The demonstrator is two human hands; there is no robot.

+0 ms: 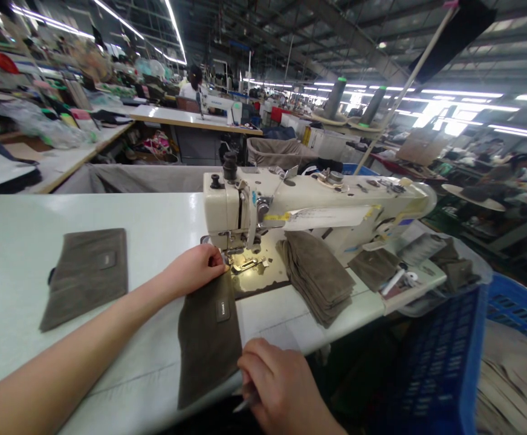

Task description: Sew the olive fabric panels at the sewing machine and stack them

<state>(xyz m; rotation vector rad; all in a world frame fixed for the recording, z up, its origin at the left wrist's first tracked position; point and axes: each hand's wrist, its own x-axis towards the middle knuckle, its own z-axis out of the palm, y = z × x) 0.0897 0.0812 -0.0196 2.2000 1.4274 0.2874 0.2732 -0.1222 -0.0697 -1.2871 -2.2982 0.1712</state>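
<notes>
A brown fabric piece with a small label patch lies under the needle area of the sewing machine, its near end at the table's front edge. My left hand pinches the fabric's far edge beside the presser foot. At the fabric's right edge is my right hand, fingers curled round a slim metallic tool, whose tip points down and left. Another brown piece with a patch lies flat to the left.
A stack of brown pieces lies right of the needle. Further right are a smaller brown piece, a thread cone and a blue basket. A person sits at a machine beyond.
</notes>
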